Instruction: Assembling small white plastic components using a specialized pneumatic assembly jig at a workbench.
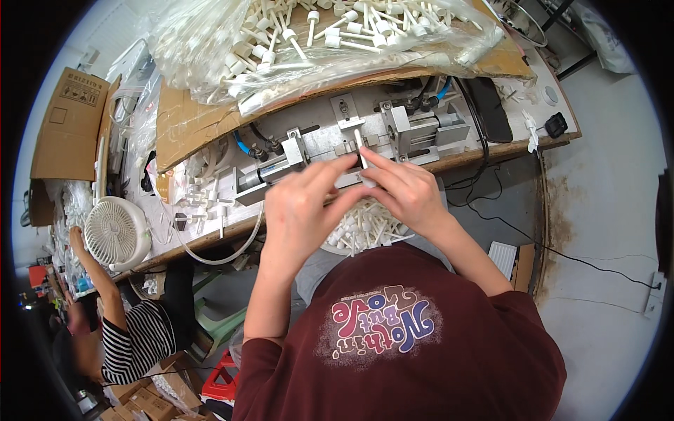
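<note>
A slim white plastic stick (pixel 359 146) stands between my fingertips, just in front of the metal fixture. My right hand (pixel 407 193) pinches it between thumb and index finger. From the other side my left hand (pixel 302 207) closes its thumb and index finger on the stick's lower part; that hand is slightly blurred. The stick's lower end is partly covered by the fingers. Behind my hands, the bench-top metal fixture (pixel 404 130) has cylinders facing each other. Below them, a heap of white plastic sticks with caps (pixel 365 223) sits at my lap.
Capped white sticks (pixel 312 28) fill a clear plastic bag on cardboard (pixel 196 133) above the fixture. A white fan (pixel 116 233) stands at the left bench end. Black cables (pixel 477 140) hang at the right. A person in a striped shirt (pixel 140 340) works at the left.
</note>
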Demonstrator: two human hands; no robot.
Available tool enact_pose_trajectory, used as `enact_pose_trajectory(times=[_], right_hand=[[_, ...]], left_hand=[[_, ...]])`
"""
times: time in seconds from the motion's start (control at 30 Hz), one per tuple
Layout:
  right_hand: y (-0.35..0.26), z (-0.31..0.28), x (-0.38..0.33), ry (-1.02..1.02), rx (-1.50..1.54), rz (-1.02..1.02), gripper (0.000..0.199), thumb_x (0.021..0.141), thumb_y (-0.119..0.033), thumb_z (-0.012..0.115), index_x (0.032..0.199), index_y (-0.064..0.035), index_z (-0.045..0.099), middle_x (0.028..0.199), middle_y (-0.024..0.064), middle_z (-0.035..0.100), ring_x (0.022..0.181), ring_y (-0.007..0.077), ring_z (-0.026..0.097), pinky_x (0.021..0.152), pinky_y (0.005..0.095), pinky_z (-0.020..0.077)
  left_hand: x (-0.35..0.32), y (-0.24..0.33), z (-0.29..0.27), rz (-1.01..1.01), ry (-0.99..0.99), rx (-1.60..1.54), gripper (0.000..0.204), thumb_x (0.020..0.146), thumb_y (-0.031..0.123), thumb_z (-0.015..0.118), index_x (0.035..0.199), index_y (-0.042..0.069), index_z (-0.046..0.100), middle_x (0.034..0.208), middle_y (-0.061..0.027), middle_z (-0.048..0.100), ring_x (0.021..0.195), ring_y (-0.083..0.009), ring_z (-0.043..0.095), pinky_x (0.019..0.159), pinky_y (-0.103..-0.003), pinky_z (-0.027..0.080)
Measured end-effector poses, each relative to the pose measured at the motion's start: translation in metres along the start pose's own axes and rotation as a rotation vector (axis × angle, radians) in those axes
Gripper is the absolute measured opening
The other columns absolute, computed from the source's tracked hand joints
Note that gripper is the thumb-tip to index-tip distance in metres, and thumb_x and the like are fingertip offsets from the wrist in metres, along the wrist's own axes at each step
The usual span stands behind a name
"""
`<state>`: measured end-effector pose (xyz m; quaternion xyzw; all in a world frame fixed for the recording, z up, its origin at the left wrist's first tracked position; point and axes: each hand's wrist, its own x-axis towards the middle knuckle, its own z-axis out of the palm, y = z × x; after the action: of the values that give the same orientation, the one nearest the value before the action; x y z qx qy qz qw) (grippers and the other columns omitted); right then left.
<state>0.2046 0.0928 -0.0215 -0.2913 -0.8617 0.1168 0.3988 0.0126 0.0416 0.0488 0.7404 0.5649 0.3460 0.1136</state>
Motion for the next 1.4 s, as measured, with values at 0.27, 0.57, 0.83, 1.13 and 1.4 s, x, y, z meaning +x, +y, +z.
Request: enact_pose_trajectory(times=[0.27,0.57,0.83,1.13,1.4], right_hand=[[0.006,0.015,-0.001,-0.124,-0.185,-0.073,0.025,0.071,-0.011,0.078,0.094,-0.0069,0.069,0.125,0.0078,0.068,0.058,0.0186,0.058,0.057,0.0288,0.048],[0.005,0.028,0.001,-0.08,-0.289,-0.109,0.021,0.071,-0.012,0.077,0.089,-0.0076,0.068,0.118,0.006,0.072,0.053,0.0173,0.056,0.054,0.0268,0.0454],[0.004,0.025,0.012,-0.17,-0.253,-0.069,0.022,0.071,-0.013,0.076,0.088,-0.0077,0.064,0.122,0.0069,0.07,0.053,0.0195,0.059,0.055,0.029,0.0469],[0.001,0.027,0.011,-0.151,-0.233,-0.048,0.014,0.072,-0.008,0.068,0.083,-0.0063,0.062,0.121,0.0125,0.07,0.053,0.0218,0.063,0.056,0.0299,0.052],[0.002,0.029,0.009,-0.138,-0.227,-0.027,0.02,0.072,-0.012,0.076,0.086,-0.0069,0.062,0.123,0.0096,0.07,0.052,0.0233,0.062,0.052,0.0309,0.0512]], left_hand=[[0.076,-0.007,-0.001,0.175,0.308,0.2,0.024,0.083,0.017,0.077,0.105,0.008,0.074,0.095,-0.0093,0.072,0.084,-0.0235,0.068,0.076,-0.033,0.053],[0.161,-0.039,0.033,0.293,0.277,0.336,0.031,0.083,0.005,0.066,0.113,-0.002,0.064,0.113,-0.0172,0.066,0.107,-0.0355,0.061,0.093,-0.043,0.049],[0.197,-0.07,0.058,0.218,0.031,0.453,0.041,0.096,0.034,0.061,0.124,0.004,0.064,0.121,-0.0147,0.067,0.112,-0.0361,0.062,0.097,-0.043,0.049],[0.191,-0.05,0.063,0.042,0.068,0.317,0.05,0.097,0.05,0.053,0.132,0.014,0.06,0.123,-0.0186,0.062,0.113,-0.0373,0.061,0.098,-0.046,0.048],[0.196,-0.055,0.083,0.123,0.076,0.394,0.054,0.094,0.058,0.055,0.133,0.021,0.06,0.125,-0.0208,0.06,0.115,-0.0417,0.058,0.098,-0.049,0.046]])
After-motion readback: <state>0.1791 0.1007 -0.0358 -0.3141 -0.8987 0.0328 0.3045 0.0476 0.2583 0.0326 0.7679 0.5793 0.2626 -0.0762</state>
